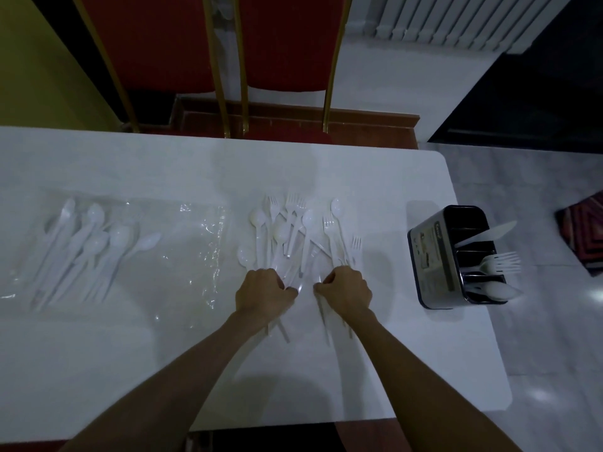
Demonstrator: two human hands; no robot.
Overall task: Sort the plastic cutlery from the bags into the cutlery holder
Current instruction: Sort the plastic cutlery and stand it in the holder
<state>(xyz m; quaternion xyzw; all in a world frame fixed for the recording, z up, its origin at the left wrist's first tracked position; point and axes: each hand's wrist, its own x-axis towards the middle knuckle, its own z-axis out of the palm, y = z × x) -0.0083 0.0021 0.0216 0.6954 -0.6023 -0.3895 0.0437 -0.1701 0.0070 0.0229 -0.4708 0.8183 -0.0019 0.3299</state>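
Nearest me, the left hand and right hand sit side by side on the table, left of the cutlery holder; both have fingers curled tight, each seemingly pinching the near edge of the clear bag, I judge to pull its mouth apart and free the mixed forks and spoons. Farther left of the holder lies a second bag, full; the holder already keeps a knife, forks and spoons in separate compartments, so most sorting remains.
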